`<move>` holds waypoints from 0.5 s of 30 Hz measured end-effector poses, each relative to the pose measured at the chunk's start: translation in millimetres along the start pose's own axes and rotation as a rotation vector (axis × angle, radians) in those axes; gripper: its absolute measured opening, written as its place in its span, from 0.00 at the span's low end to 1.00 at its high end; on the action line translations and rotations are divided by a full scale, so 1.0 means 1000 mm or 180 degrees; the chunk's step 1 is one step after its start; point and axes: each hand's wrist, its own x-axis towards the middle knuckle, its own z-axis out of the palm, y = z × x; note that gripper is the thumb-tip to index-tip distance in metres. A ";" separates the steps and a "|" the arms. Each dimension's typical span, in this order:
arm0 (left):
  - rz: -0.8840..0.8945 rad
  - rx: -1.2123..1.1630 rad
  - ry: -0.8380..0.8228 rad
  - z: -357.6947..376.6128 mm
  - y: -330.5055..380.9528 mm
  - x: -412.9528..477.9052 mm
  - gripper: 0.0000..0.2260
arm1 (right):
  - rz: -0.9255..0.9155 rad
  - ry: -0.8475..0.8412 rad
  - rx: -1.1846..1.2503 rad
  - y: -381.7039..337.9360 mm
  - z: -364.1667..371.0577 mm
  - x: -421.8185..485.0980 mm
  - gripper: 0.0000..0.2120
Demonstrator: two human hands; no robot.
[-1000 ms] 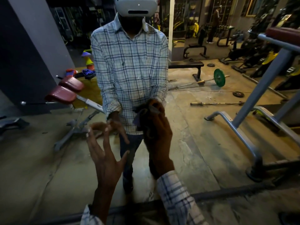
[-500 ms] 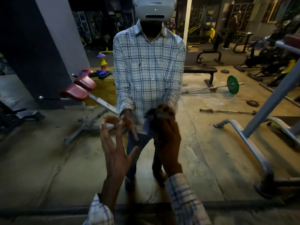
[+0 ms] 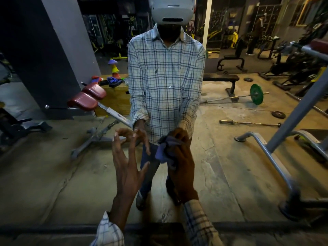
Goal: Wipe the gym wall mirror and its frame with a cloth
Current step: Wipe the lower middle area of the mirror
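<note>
At glossy mirror (image 3: pixel 53 174) | right hand (image 3: pixel 182 167) grips crumpled blue cloth (image 3: pixel 165 150) | left hand (image 3: pixel 127 171) splayed, holding nothing

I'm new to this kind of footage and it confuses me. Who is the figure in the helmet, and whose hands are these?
There is no machine here, only one person. The camera sits on their head and looks forward and down, so the two hands at the bottom are their own. They face a wall mirror. The figure in the checked shirt is their own reflection, and the grey headset on it presumably carries the camera. The gym benches and the green weight plate are reflections too.

The left hand is open with its fingers spread. The fingertips meet their mirror image, so they seem to touch the glass. The right hand holds a crumpled bluish cloth against the mirror. The dark strip along the bottom looks like the frame.
</note>
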 end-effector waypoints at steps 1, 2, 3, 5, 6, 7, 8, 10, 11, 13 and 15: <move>0.0016 0.0000 -0.0001 0.000 0.002 0.000 0.50 | 0.0022 -0.0137 0.0003 0.006 0.001 -0.010 0.14; 0.0025 0.0001 -0.0008 0.000 0.003 -0.001 0.50 | 0.0077 -0.0179 0.0048 0.012 0.000 -0.015 0.14; 0.0026 -0.0003 -0.0006 0.000 0.005 -0.001 0.51 | 0.0155 -0.0112 0.0080 0.015 -0.003 -0.014 0.16; 0.0021 0.0021 0.0008 0.000 0.008 -0.001 0.52 | 0.0349 0.0166 -0.0029 0.012 -0.012 0.002 0.19; 0.0030 0.0042 0.0010 -0.001 0.009 -0.001 0.52 | 0.0409 0.0329 -0.0162 0.008 -0.018 0.013 0.18; 0.0055 0.0056 0.0012 -0.001 0.010 -0.001 0.52 | 0.0418 0.0505 -0.0230 0.003 -0.023 0.025 0.16; 0.0099 0.0062 0.0019 -0.001 0.011 -0.001 0.52 | 0.0429 0.0681 -0.0220 -0.003 -0.027 0.034 0.14; 0.0189 0.0081 0.0018 0.000 0.011 0.000 0.54 | 0.0390 0.0816 -0.0112 -0.010 -0.025 0.040 0.14; 0.0207 0.0095 -0.0005 0.000 0.009 -0.001 0.55 | 0.0372 0.0706 -0.0062 -0.014 -0.021 0.035 0.15; 0.0218 0.0102 -0.0026 0.002 0.007 -0.001 0.55 | 0.0368 0.0308 -0.0016 -0.012 -0.008 0.010 0.16; 0.0223 0.0107 -0.0026 0.003 0.003 -0.002 0.54 | 0.0549 -0.0085 0.0082 -0.008 0.000 -0.015 0.16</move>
